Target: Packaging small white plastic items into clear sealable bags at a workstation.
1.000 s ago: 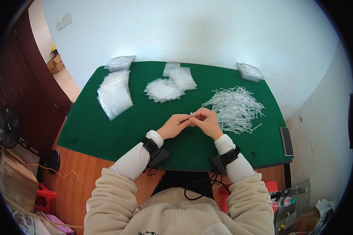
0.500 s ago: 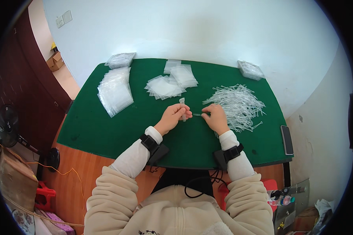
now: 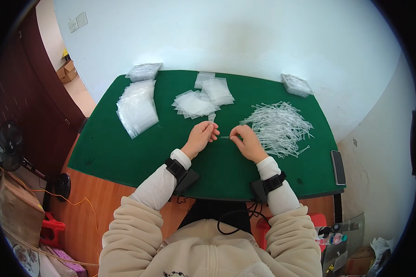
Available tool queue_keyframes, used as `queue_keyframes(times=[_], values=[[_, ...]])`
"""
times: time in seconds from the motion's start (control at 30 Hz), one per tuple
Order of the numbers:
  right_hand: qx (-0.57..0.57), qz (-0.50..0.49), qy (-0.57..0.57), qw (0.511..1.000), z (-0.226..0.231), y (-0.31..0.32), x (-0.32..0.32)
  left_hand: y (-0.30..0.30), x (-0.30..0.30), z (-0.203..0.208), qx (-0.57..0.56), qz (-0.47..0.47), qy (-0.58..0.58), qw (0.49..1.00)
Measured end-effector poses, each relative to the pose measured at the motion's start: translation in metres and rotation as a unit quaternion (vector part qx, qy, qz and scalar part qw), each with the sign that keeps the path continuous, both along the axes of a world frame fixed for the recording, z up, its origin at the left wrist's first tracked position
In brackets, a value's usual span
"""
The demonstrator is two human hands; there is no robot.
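Observation:
My left hand [image 3: 202,138] is closed around a small bundle of thin clear plastic sticks [image 3: 211,118], whose upper ends stick out above the fingers. Just to its right, my right hand [image 3: 246,142] pinches a thin clear stick [image 3: 224,137] that points toward the left hand. The two hands are apart, over the middle of the green table. A large loose pile of clear looped sticks [image 3: 282,127] lies beyond and right of the right hand. Past the left hand rests a fanned stack of clear flat bags [image 3: 192,104].
More clear bags [image 3: 136,113] spread along the left of the green-covered table [image 3: 111,154]. Filled clear packs stand at the far left [image 3: 143,71] and far right [image 3: 296,85] corners, near the wall. A phone [image 3: 338,167] lies at the right edge. A fan [image 3: 9,143] stands left.
The left hand has turned slightly, tilting the bundle and hiding its lower end. The right hand has moved a little left, with the stick in its fingers.

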State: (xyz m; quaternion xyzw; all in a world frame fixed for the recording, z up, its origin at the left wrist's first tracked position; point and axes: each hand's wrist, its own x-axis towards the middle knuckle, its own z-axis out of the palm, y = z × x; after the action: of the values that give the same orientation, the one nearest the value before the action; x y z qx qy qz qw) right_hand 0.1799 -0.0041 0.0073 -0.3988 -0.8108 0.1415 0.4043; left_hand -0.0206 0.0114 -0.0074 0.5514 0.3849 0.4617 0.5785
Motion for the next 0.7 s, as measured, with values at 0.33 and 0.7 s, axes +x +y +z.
queue_keyframes(times=[0.33, 0.7], values=[[-0.107, 0.128, 0.031, 0.985, 0.008, -0.006, 0.000, -0.011, 0.005, 0.006, -0.002, -0.164, 0.085, 0.983], [0.010, 0.042, 0.171, 0.984, 0.008, -0.003, -0.004, -0.019, 0.006, 0.015, -0.034, -0.255, 0.042, 0.965]])
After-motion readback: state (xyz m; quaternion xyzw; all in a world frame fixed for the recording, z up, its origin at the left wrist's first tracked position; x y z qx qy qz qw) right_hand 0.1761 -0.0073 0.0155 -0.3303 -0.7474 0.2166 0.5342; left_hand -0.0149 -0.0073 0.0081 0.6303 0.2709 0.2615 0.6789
